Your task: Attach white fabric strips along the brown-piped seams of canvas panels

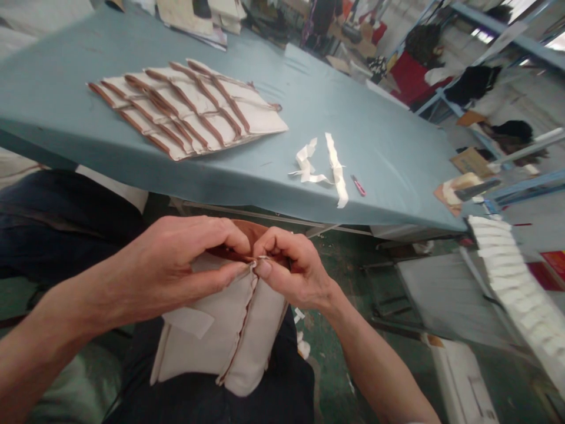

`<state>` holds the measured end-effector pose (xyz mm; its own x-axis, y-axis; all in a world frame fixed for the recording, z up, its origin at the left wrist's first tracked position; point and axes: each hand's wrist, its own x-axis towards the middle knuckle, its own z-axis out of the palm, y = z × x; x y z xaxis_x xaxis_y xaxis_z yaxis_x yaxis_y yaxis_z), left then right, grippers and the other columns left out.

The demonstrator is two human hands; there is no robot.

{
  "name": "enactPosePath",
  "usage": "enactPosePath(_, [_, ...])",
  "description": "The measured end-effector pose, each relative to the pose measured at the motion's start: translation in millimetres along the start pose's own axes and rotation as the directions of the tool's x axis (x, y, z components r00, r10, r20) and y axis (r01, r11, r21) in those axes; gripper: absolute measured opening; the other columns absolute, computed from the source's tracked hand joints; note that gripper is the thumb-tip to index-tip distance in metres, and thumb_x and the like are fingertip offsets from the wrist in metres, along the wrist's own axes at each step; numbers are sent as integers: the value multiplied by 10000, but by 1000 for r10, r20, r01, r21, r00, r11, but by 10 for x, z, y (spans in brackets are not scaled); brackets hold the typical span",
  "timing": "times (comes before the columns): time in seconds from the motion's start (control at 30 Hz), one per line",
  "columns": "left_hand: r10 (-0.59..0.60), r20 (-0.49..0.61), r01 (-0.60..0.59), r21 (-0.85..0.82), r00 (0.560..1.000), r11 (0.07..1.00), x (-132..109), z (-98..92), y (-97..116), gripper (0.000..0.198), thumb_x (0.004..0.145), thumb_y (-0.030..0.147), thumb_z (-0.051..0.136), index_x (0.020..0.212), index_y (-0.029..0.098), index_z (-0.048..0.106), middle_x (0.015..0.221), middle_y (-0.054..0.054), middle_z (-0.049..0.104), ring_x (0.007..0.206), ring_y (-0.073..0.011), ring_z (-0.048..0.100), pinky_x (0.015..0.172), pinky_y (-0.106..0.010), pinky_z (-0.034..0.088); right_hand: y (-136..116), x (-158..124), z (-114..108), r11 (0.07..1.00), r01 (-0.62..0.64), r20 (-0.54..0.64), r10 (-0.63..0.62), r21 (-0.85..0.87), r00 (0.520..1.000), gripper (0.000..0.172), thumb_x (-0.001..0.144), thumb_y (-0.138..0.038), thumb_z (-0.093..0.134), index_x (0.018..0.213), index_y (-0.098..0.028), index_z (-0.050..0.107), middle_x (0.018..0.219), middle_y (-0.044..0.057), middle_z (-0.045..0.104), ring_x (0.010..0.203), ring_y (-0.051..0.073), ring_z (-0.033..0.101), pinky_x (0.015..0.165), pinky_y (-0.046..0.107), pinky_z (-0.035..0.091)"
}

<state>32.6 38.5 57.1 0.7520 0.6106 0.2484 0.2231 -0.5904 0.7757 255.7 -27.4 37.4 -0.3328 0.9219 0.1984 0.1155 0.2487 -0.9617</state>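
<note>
On my lap lies a cream fabric bag point(198, 347) with a brown lining at its top opening and a seam running down its front. My left hand point(198, 259) pinches the bag's upper edge between thumb and fingers. Right beside it, my right hand point(291, 265) grips the same edge where the seam meets the brown rim, thumb pressed on top. The fingertips almost touch. A small white label point(189, 321) hangs against the bag's front, below my left hand. Whatever lies under the fingertips is hidden.
Ahead stands a table with a blue-grey cover point(273, 182). On it are a stack of cream pieces with brown edges point(189, 109), white fabric strips point(336, 171) and a pink thread snipper point(358, 186). To the right hangs a pleated white strip point(516, 288); blue shelving point(481, 20) stands behind.
</note>
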Motion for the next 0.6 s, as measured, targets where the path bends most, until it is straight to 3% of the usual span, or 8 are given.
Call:
enactPosePath(0.1, [-47, 20, 47, -22, 999, 999, 2, -40, 22, 158, 931, 346, 668, 909, 281, 810, 819, 15, 805, 710, -160, 701, 691, -231, 514, 31, 10, 20, 1000, -13, -20, 13, 0, 1000, 269, 973, -435, 697, 886, -205, 588, 695, -55, 526, 525, 71, 357, 495, 222, 291])
enactPosePath(0.27, [-99, 32, 100, -51, 995, 994, -8, -58, 103, 187, 929, 339, 651, 822, 262, 784, 667, 39, 737, 557, -132, 622, 551, -224, 445, 30, 10, 23, 1000, -11, 3, 11, -16, 1000, 267, 977, -436, 686, 883, -201, 601, 692, -46, 556, 530, 74, 370, 505, 223, 317])
enactPosePath(0.43, [-47, -12, 47, -4, 999, 999, -52, -10, 94, 102, 882, 246, 679, 864, 268, 777, 719, 46, 756, 586, -126, 629, 586, -229, 447, -2, 1, 11, 997, -67, 3, 67, -32, 998, 299, 967, -464, 704, 871, -212, 577, 662, -63, 505, 547, 85, 362, 511, 221, 294])
enactPosePath(0.6, [24, -28, -21, 102, 999, 995, -89, -6, 94, 123, 935, 235, 661, 909, 274, 775, 738, 54, 758, 599, -119, 652, 620, -227, 463, -14, 11, 22, 998, -62, 4, 62, -3, 998, 289, 983, -441, 704, 871, -203, 584, 645, -74, 473, 544, 79, 327, 502, 217, 257])
